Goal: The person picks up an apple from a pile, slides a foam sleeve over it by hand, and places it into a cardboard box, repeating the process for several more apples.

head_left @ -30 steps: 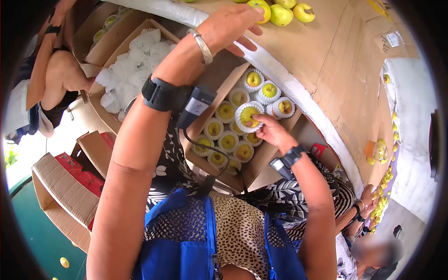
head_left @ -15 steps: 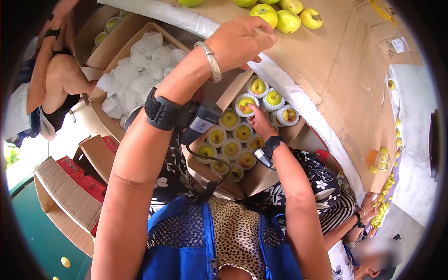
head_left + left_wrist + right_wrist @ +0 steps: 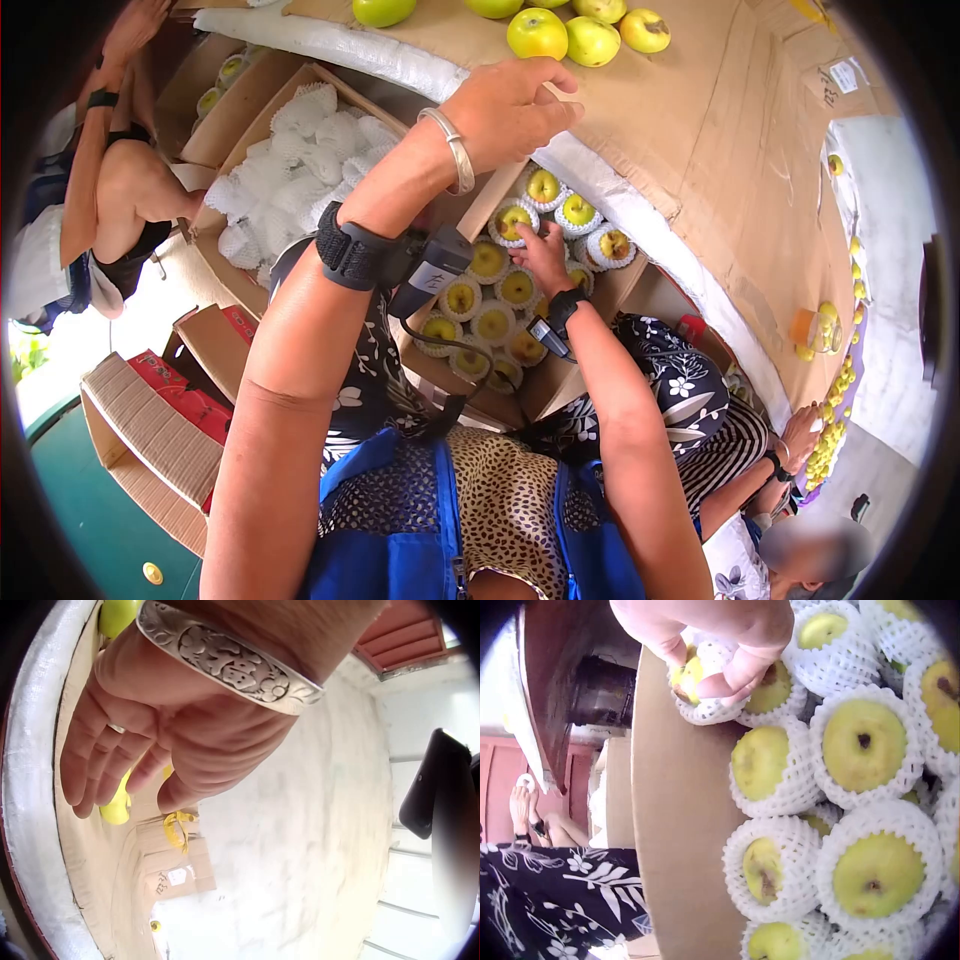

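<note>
My right hand (image 3: 545, 262) holds a yellow-green apple (image 3: 511, 222) in a white foam net at the far left side of a cardboard box (image 3: 560, 385). Thumb and fingertips lie on the apple's top in the right wrist view, where the apple (image 3: 691, 675) sits right by the box wall. Other netted apples (image 3: 864, 742) fill the box beside it in rows, some with brown marks at the stem. Above the edge of a cardboard-covered table, my left hand (image 3: 512, 112) hangs with loosely bent fingers, holding nothing; its palm shows in the left wrist view.
Several bare apples (image 3: 538, 34) lie on the cardboard tabletop (image 3: 700, 130), past my left hand. A carton of white foam nets (image 3: 290, 180) stands at the left, with red-printed cartons (image 3: 150, 420) nearer. Other people sit at the far left and lower right.
My right hand has carried the netted apple from over the middle of the box to its far left side and lowered it there. My left hand stays over the table edge, shifting slightly.
</note>
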`<state>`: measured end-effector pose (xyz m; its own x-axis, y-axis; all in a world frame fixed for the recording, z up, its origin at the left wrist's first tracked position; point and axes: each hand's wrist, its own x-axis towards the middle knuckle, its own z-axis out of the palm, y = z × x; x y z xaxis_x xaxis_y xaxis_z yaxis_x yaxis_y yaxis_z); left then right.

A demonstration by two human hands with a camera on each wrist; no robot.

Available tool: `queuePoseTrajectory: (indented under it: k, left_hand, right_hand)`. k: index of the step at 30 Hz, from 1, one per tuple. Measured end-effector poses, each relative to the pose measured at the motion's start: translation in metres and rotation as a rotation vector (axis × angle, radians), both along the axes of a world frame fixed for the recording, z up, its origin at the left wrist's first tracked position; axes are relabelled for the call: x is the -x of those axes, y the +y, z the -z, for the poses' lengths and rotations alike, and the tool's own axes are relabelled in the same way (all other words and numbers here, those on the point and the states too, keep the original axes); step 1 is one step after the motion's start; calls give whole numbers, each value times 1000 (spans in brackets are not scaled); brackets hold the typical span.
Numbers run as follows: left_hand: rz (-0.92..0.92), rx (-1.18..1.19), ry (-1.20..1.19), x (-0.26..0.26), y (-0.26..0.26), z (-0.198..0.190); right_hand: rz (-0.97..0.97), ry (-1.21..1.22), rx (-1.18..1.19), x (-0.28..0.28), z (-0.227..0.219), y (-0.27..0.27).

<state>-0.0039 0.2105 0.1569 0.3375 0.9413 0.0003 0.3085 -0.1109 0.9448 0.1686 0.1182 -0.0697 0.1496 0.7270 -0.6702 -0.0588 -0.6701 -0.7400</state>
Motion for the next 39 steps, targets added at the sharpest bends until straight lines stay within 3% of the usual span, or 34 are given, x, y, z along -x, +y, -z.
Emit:
queuePoseTrajectory:
  k: [3,5,9,12,24,26,28,30,31,34,36,39]
  left_hand:
    - [6,-60,22,-1,0,3]
    - [2,-52,-5,-1,0,6]
    - [9,-71,39,0,0,6]
    - [6,-107,65,1,2,7]
    - [16,-101,84,6,-1,4]
    - [15,-54,83,9,2,1]
    - [-36,-42,63,10,4,-1]
    - [-62,-61,47,10,6,-2]
    - [-73,-89,47,11,9,1]
    - [-64,-159,7,9,1,-2]
    - [-46,-153,4,5,-3,-7]
    - [-33,-190,23,-1,-3,-4]
  right_hand:
    - [-51,25,-9,-11,20,3]
    - [21,137,1,-12,29,5]
    - [147,186,-72,-4,27,5]
    - [112,227,-71,-1,22,4]
    - [-152,-20,95,-14,-14,10]
    - [-481,-172,162,-27,-30,17]
    - [-738,-357,186,-32,-66,20]
    - [-1268,-486,244,-35,-117,31]
    - [-1320,-327,332,-40,-141,32]
    - [-1154,0,178,-63,-233,39]
    - [-1024,24,103,-77,-296,45]
    - [-895,-119,-200,-94,-363,33]
